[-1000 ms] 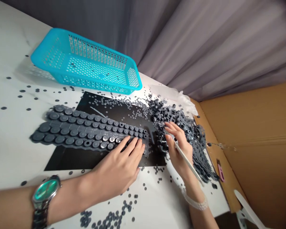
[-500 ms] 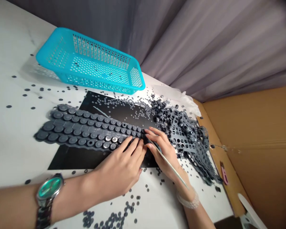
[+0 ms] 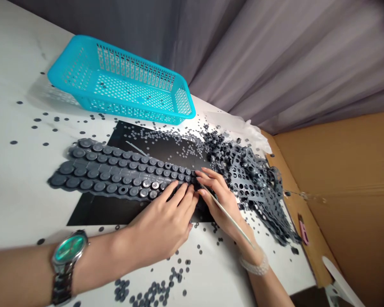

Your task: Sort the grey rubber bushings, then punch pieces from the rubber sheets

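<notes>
A dark grey molded rubber sheet [image 3: 92, 167] with rows of round caps lies across a black mat [image 3: 105, 213]. A couple of its caps look silvery. My left hand [image 3: 166, 221] rests on the sheet's near right part, fingers stretched out over the caps. At the sheet's right end, my right hand [image 3: 222, 200] holds a thin pale stick [image 3: 227, 216] that slants back along the palm to the wrist. The stick's working tip is hidden among my fingers. My two hands' fingertips lie close together.
A blue perforated basket [image 3: 131, 113] stands behind the mat. A heap of punched grey rubber scraps [image 3: 249, 179] lies to the right. Small dark discs [image 3: 153, 294] are scattered over the white table. A pink-handled cutter [image 3: 303, 232] lies on the cardboard [image 3: 345, 183] at right.
Both hands stay almost in place at the sheet's right end, with only slight finger movement. The whole view has shifted a little.
</notes>
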Tool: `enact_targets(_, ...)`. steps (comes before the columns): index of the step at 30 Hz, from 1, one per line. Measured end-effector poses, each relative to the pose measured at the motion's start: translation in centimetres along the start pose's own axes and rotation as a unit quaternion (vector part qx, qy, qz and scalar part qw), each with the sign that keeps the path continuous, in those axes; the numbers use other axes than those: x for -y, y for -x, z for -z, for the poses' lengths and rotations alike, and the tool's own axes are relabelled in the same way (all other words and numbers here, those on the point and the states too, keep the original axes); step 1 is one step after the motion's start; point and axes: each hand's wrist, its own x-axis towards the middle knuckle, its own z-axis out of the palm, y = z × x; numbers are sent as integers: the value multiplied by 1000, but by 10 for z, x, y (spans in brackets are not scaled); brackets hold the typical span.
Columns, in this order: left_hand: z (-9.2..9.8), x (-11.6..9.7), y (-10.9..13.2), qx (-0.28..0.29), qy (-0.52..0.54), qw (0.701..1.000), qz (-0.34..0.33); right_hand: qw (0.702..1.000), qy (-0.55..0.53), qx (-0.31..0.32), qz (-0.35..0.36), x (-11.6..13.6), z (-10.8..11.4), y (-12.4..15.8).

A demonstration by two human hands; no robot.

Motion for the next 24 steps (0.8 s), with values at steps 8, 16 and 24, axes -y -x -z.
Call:
enact_targets(8,-1,1,0,5,-4,1000,-1,999,17,-14,30,-6,-8,-3)
enact_targets(16,-1,1,1,10,11,1000,5,995,63,-73,26,-9,-10,-8)
enact_targets(24,-2,5,-3,19,50,998,15,976,125,-142,-104,-24,15,-1)
